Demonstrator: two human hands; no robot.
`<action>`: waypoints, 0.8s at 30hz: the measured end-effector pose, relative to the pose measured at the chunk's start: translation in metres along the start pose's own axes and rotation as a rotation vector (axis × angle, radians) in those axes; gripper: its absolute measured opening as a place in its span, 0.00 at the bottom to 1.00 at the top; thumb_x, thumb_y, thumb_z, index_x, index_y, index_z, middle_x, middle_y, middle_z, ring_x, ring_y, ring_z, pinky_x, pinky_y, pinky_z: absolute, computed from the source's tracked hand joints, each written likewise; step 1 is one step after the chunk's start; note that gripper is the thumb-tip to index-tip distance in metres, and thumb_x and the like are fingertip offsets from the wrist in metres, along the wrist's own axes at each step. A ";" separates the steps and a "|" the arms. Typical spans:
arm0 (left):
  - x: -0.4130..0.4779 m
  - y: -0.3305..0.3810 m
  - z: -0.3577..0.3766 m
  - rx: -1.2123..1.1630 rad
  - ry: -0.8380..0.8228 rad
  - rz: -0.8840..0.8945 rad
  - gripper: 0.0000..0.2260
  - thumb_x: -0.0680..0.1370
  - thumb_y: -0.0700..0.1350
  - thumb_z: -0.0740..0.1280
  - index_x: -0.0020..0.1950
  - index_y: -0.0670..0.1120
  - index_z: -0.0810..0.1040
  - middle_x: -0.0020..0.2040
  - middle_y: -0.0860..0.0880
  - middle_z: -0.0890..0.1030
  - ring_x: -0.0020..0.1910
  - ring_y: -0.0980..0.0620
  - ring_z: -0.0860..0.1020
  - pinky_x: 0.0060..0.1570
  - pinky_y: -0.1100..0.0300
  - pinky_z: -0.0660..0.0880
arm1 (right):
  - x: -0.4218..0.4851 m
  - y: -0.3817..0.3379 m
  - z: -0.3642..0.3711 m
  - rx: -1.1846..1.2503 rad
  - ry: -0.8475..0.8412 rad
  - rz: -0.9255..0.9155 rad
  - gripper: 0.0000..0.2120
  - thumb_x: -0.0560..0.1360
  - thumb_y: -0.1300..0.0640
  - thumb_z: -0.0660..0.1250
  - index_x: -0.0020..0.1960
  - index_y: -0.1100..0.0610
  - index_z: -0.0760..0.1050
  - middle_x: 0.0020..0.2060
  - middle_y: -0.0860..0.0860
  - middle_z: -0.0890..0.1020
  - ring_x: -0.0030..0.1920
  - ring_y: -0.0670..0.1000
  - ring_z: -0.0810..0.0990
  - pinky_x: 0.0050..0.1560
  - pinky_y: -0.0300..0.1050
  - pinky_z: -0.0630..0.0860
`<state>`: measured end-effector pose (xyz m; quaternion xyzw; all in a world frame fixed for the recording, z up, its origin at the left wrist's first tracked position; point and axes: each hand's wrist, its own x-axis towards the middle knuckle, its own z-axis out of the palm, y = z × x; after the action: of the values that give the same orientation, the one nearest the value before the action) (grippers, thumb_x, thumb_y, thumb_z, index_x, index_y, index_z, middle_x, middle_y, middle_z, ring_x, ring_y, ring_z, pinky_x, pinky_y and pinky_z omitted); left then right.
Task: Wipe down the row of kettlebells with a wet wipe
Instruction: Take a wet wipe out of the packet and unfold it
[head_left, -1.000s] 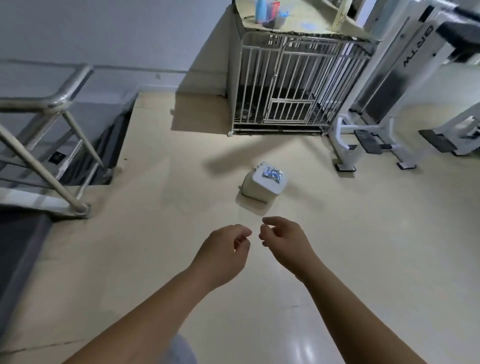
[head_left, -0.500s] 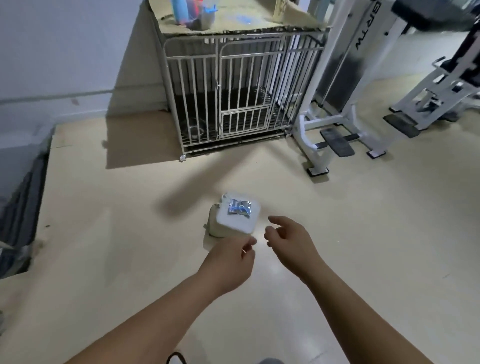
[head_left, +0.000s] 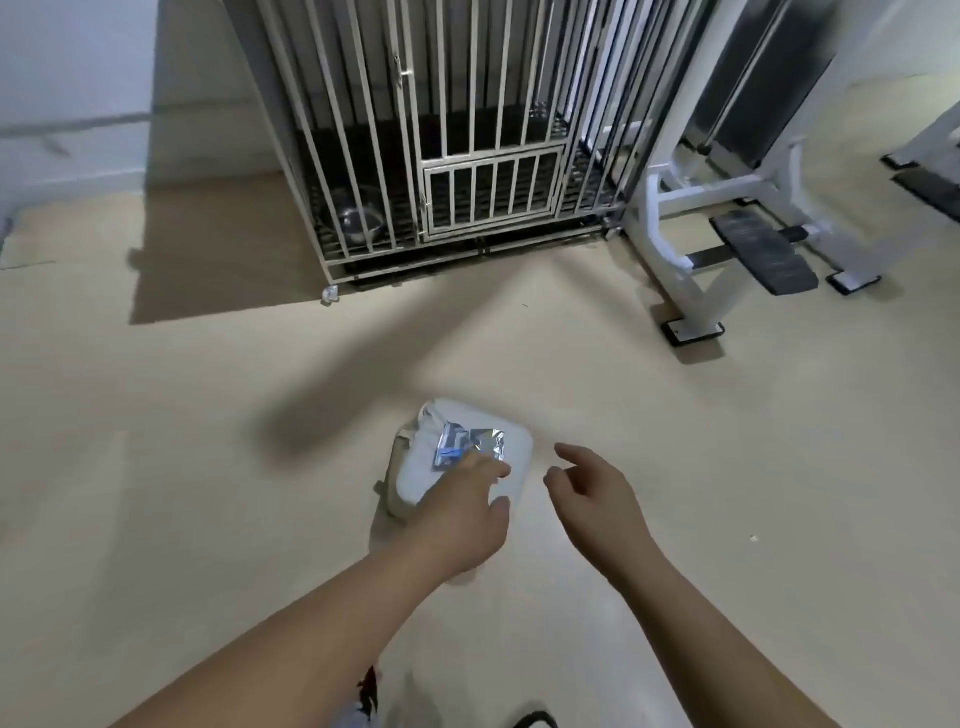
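A silvery-blue foil wet wipe packet (head_left: 469, 444) lies on top of a small white box (head_left: 511, 457) standing on the beige floor. My left hand (head_left: 460, 512) is stretched over the box, its fingertips touching the near edge of the packet, fingers apart and holding nothing. My right hand (head_left: 592, 493) hovers just right of the box, fingers loosely spread and empty. No kettlebells are in view.
A white barred metal cage (head_left: 457, 130) with a metal bowl (head_left: 358, 223) inside stands ahead. A white gym machine frame (head_left: 680, 249) with black foot pads (head_left: 761, 252) is at the right. A grey wall (head_left: 72, 88) runs along the left.
I have come closer to the box and cage, and the view has tipped down. My left hand reached forward onto the packet; my right hand stayed beside it.
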<state>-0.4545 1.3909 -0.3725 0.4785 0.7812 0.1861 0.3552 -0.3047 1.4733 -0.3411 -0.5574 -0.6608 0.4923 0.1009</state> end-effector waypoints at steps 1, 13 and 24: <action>0.026 -0.024 0.016 0.021 0.007 -0.006 0.17 0.80 0.49 0.61 0.70 0.54 0.71 0.71 0.60 0.66 0.62 0.56 0.73 0.60 0.57 0.73 | 0.023 0.020 0.021 0.010 -0.002 0.000 0.20 0.81 0.54 0.61 0.72 0.49 0.73 0.41 0.43 0.81 0.41 0.42 0.79 0.39 0.35 0.72; 0.257 -0.206 0.149 0.462 0.039 0.091 0.20 0.82 0.54 0.55 0.75 0.61 0.62 0.77 0.46 0.57 0.73 0.44 0.61 0.62 0.48 0.72 | 0.248 0.195 0.187 0.059 0.037 0.024 0.11 0.80 0.56 0.63 0.41 0.45 0.72 0.33 0.40 0.78 0.36 0.42 0.79 0.39 0.37 0.73; 0.280 -0.220 0.140 0.355 0.211 0.088 0.05 0.77 0.51 0.67 0.44 0.52 0.81 0.53 0.55 0.74 0.55 0.52 0.73 0.42 0.56 0.73 | 0.299 0.212 0.212 0.251 0.013 0.167 0.10 0.78 0.50 0.68 0.44 0.57 0.77 0.33 0.49 0.79 0.31 0.49 0.76 0.34 0.41 0.73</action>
<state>-0.5686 1.5264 -0.7122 0.5451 0.8129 0.1100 0.1731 -0.4213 1.5871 -0.7323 -0.5966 -0.5448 0.5740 0.1330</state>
